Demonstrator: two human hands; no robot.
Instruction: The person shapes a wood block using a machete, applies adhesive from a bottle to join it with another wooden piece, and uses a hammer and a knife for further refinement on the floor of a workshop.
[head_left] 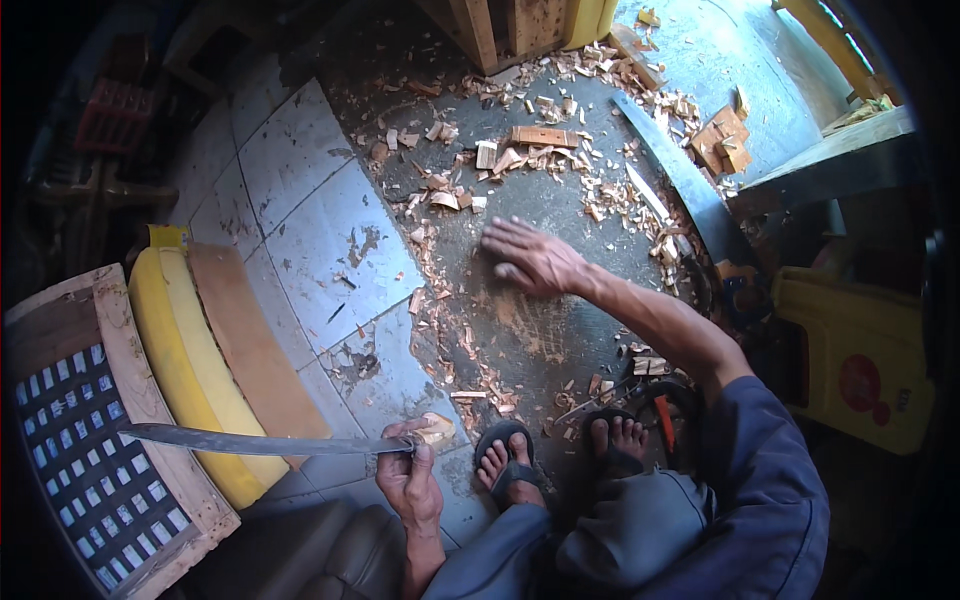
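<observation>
One wooden-framed crate: lay far left, black lattice visible.
One curved yellow piece: lay just beside the crate.
One long knife: pointed left, blade passing across both in view.
Left hand: was clasped round the knife near its pale handle.
Two sandalled feet: stood side by side.
Right hand: grasped nothing, back upward, fingers extended left; floor contact could not be told.
One saw: lay slanting among many wood shavings.
</observation>
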